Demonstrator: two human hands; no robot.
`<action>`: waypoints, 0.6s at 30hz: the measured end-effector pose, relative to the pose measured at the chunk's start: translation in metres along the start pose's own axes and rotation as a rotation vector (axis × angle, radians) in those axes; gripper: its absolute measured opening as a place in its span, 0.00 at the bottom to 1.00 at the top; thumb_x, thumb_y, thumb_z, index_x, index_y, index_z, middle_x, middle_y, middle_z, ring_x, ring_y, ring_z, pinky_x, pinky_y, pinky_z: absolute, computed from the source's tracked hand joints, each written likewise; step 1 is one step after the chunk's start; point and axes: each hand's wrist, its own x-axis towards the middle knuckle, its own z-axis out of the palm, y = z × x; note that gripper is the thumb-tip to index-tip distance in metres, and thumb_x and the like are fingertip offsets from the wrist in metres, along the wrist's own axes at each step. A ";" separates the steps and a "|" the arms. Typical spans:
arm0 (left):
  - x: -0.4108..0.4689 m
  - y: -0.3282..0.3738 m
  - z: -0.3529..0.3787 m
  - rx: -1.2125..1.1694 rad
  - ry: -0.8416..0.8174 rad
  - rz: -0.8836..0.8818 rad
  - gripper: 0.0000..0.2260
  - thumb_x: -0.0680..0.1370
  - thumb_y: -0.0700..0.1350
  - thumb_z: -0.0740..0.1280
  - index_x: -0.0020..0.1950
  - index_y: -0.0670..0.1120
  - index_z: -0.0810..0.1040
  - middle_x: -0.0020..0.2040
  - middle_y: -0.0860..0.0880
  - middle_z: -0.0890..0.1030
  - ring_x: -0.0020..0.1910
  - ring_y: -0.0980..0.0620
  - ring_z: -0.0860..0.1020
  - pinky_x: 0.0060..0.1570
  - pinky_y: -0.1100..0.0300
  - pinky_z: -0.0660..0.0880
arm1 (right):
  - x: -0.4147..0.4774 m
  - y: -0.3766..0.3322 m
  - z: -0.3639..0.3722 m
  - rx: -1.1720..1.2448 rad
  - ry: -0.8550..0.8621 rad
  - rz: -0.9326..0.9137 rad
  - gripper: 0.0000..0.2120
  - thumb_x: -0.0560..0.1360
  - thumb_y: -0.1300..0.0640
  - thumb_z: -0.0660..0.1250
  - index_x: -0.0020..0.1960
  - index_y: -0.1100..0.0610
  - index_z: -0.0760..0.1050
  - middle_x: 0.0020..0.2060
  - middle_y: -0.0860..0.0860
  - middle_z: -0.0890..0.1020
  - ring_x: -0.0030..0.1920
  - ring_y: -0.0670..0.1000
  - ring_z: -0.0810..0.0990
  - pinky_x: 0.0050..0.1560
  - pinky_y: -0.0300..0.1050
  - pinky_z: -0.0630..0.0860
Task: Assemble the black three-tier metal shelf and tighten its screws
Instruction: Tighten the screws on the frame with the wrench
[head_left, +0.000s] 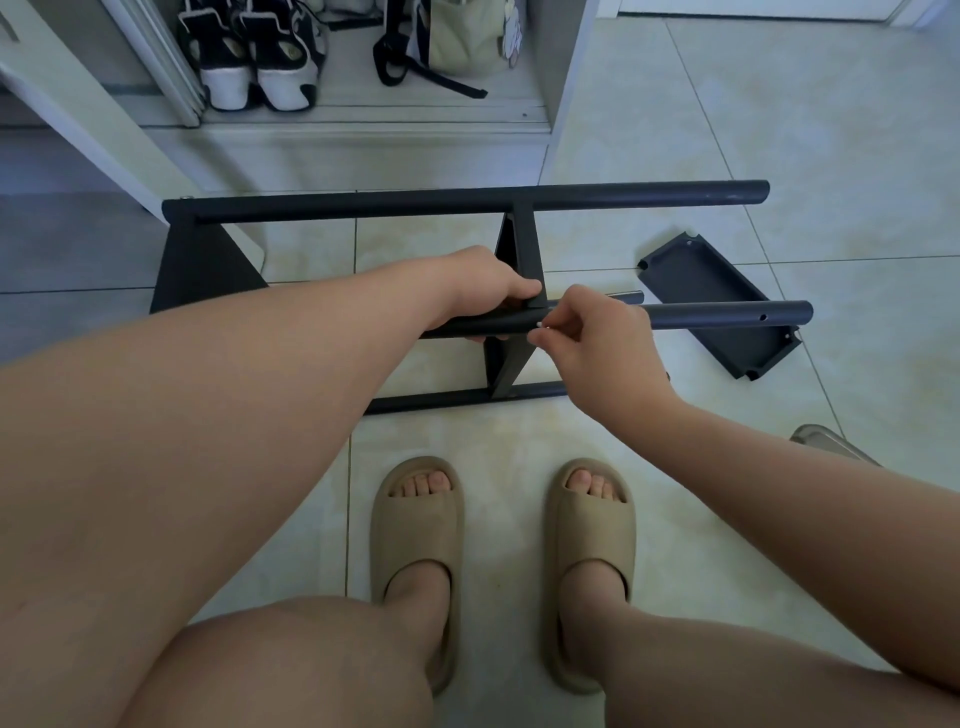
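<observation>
Left hand (483, 288) grips the pole (727, 314), right hand (597, 345) at 3 o'clock pinches a screw (540, 324) — entering tilted, it may cross-thread or drop

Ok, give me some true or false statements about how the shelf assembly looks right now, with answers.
1. The left hand grips the near pole beside the middle shelf panel. True.
2. The right hand holds a screwdriver. False: it pinches a small pale piece, probably a screw, against that pole.
3. All three shelf panels are mounted. False: one loose panel lies flat on the floor at the right.
4. The far pole lies across the floor in front of a cupboard with sneakers. True.
5. The person is barefoot. False: both feet wear beige slippers.
</observation>
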 end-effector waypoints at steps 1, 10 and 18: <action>0.000 0.000 0.000 0.004 0.001 0.003 0.14 0.79 0.55 0.67 0.46 0.45 0.84 0.40 0.46 0.87 0.33 0.53 0.82 0.39 0.57 0.80 | 0.001 -0.002 0.001 0.021 0.008 0.031 0.08 0.77 0.56 0.73 0.42 0.53 0.75 0.36 0.50 0.81 0.44 0.53 0.79 0.42 0.46 0.74; -0.005 0.002 0.001 0.059 0.010 0.022 0.18 0.80 0.55 0.65 0.48 0.41 0.85 0.41 0.42 0.86 0.38 0.46 0.81 0.49 0.50 0.81 | 0.004 -0.006 0.001 0.100 -0.023 0.152 0.06 0.76 0.56 0.73 0.42 0.53 0.78 0.37 0.51 0.83 0.42 0.52 0.82 0.41 0.46 0.77; -0.009 0.004 0.001 0.076 0.009 0.030 0.16 0.80 0.54 0.65 0.41 0.44 0.83 0.36 0.45 0.84 0.35 0.48 0.80 0.43 0.56 0.80 | 0.000 -0.004 -0.011 0.135 -0.123 0.143 0.05 0.79 0.60 0.69 0.48 0.51 0.80 0.40 0.49 0.86 0.47 0.50 0.85 0.50 0.48 0.82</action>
